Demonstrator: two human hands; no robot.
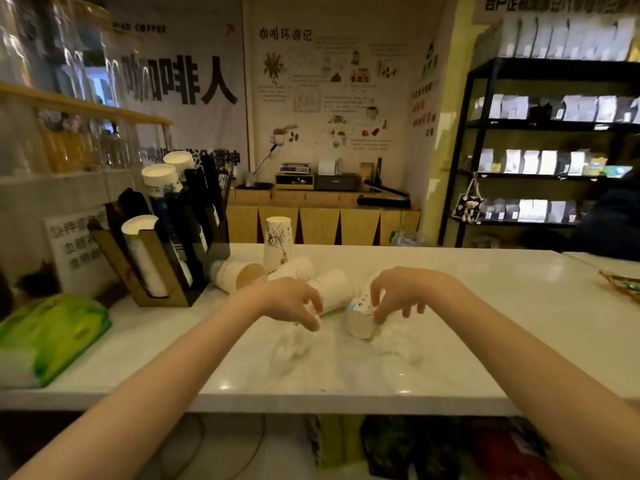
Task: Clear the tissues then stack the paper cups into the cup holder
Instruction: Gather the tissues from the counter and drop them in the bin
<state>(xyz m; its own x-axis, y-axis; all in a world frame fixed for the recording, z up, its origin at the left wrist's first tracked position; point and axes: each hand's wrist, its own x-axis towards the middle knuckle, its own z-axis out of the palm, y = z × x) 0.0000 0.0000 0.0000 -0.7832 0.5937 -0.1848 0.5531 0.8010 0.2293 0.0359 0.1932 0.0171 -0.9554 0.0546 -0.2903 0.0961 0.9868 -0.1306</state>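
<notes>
Several white paper cups lie on their sides on the white counter (485,323); one printed cup (277,244) stands upside down behind them. A brown-lined cup (239,277) lies nearest the dark cup holder (162,237), which holds stacks of cups. Crumpled white tissues lie in front: one (292,344) under my left hand (294,301), another (394,344) below my right hand (398,294). Both hands hover with fingers spread and curled down. My right fingers touch a small lying cup (360,322). My left fingers hang beside a larger lying cup (332,291).
A green tissue pack (52,334) lies at the counter's left end. A printed sign (76,251) leans beside the holder. A patterned dish (623,284) sits at the right edge. Black shelves with bags stand far right.
</notes>
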